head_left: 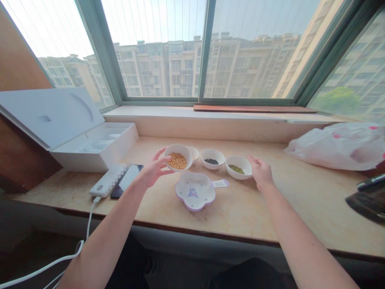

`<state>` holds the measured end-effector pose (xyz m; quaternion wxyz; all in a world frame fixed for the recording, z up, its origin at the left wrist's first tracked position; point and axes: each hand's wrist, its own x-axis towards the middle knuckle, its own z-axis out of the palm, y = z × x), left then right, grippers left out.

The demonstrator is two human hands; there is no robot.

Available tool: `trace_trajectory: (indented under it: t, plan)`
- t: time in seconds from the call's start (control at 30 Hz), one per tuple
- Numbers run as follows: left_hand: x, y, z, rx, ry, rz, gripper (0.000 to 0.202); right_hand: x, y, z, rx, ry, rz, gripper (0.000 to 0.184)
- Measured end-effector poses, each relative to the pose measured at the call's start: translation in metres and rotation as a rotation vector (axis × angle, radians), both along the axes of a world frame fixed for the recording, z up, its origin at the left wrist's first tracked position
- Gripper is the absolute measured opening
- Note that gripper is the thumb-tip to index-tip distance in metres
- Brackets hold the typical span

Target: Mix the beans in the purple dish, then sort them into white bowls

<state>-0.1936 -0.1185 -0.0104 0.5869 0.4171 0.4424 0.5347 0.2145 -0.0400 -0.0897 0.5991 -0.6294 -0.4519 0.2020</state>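
Observation:
My left hand [155, 168] is wrapped round the side of a small white bowl [179, 148] of yellow soybeans [177, 161], tipped toward me. My right hand [262, 172] pinches the right rim of another white bowl [238, 160], which has green mung beans [236, 169] in it. Between them stands a white bowl [213, 153] with black beans [211, 161] at its bottom. A fourth white bowl [195, 152] is partly hidden behind the soybean bowl; its contents are hard to make out. Nearest me lies a flower-shaped white and purple dish [207, 196] with a cartoon print and a labelled handle.
An open white box [120, 138] stands at the left, with a white power bank [102, 186] and a phone [122, 185] before it, and a cable [89, 220] trailing off the edge. A plastic bag [337, 146] and a dark object [367, 200] lie at the right. Windows rise behind.

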Motion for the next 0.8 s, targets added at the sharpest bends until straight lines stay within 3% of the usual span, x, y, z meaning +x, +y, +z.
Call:
trace_trajectory:
  t: [0.1,0.2,0.33,0.43,0.5,0.67,0.8]
  plan:
    - [0.014,-0.011,0.001,0.029,0.011,-0.047,0.069,0.0,-0.001,0.0,-0.001,-0.03,-0.004,0.053]
    - [0.026,-0.017,-0.003,0.085,0.123,-0.013,0.065,0.0,-0.002,0.0,0.006,-0.051,-0.021,0.055]
    - [0.039,-0.017,-0.017,0.184,0.365,0.143,0.054,0.002,-0.002,-0.001,0.007,-0.069,-0.027,0.057]
    - [0.044,-0.014,-0.028,0.365,0.587,0.302,0.048,0.003,-0.002,-0.001,0.007,-0.082,-0.026,0.057]
    - [0.046,-0.013,-0.032,0.495,0.717,0.342,0.046,0.003,-0.002,-0.001,0.007,-0.088,-0.027,0.057]
    - [0.045,-0.015,-0.038,0.726,0.918,0.279,0.046,0.002,-0.003,0.0,0.006,-0.091,-0.022,0.055]
    - [0.045,-0.017,-0.041,0.821,1.071,0.225,0.046,0.001,-0.003,0.001,0.006,-0.086,-0.033,0.057]
